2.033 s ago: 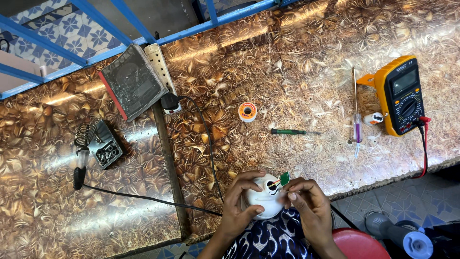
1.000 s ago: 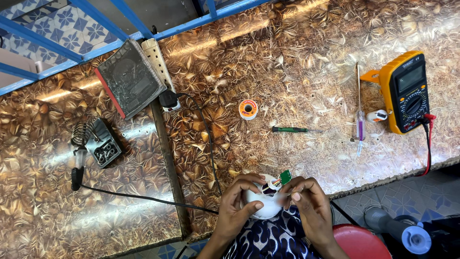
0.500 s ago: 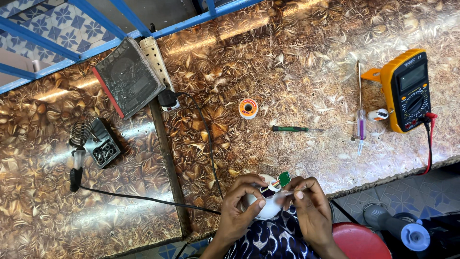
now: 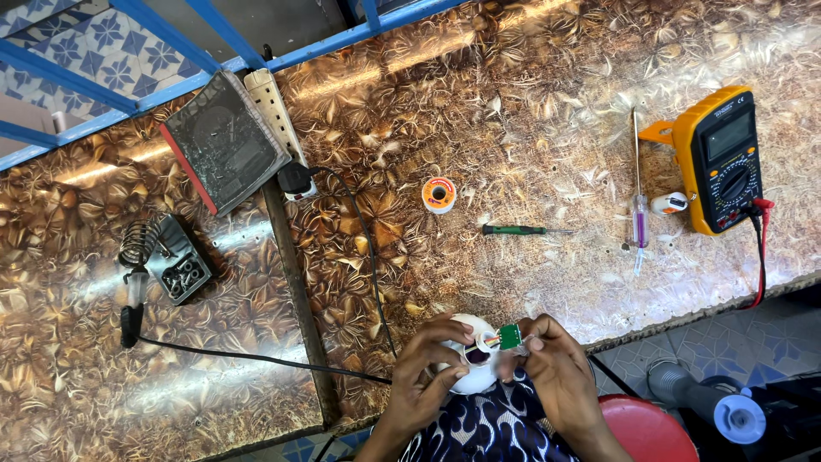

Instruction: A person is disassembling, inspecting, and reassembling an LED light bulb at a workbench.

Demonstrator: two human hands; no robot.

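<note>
My left hand (image 4: 425, 373) cups a small white round housing (image 4: 473, 376) at the near edge of the bench. My right hand (image 4: 558, 372) pinches a little green circuit board (image 4: 510, 336) that joins the housing by thin coloured wires (image 4: 489, 341). Both hands sit close together over my lap, just off the patterned brown bench top (image 4: 530, 128).
On the bench lie a yellow multimeter (image 4: 717, 159) with red and black leads, a purple-handled screwdriver (image 4: 638, 218), a green-handled screwdriver (image 4: 513, 229), an orange solder spool (image 4: 439, 194), a soldering iron in its stand (image 4: 162, 261), a dark pad (image 4: 224, 141) and a power strip (image 4: 274, 107). A red stool (image 4: 646, 432) stands below.
The hands have shifted slightly, and the green board now sits a little farther out from the white housing. The view has drifted a touch.
</note>
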